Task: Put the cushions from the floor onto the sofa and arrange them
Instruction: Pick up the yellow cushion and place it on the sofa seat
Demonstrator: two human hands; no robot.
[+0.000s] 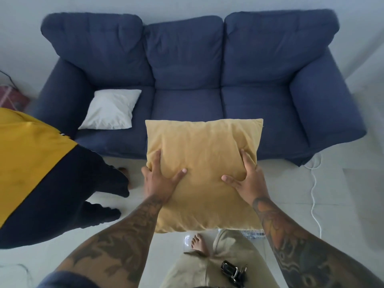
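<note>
Keys [233, 271] hang at our waist, dark metal against beige trousers [207, 265], and one bare foot [199, 244] shows on the pale tiled floor [291, 194] below. Just above, we hold the yellow cushion [204, 169] in the air in front of the sofa [187, 80]. Our left hand [161, 179] grips its left side, fingers spread and the thumb pressed into the fabric; our right hand [245, 179] grips the right side the same way, denting the stuffing. Both hands are closed on it. The cushion is nearly square, a little longer from near to far, and that long axis runs from our body toward the middle seat. Its broad face looks up at us, the far edge overlaps the front of the sofa seat, and the near edge hangs over our legs. The cover looks like soft, matte woven cloth, creased around our fingers.

To our left a second person [41, 173] bends down, in a yellow and dark top and dark trousers. A white cable [313, 196] trails across the floor on the right.

Farther off, the sofa is dark blue fabric with three seat pads, three plump back pads and rounded arms. A white cushion [111, 109] lies flat on the left seat, square, wrinkled, turned slightly askew. Pale wall [187, 5] rises behind.
</note>
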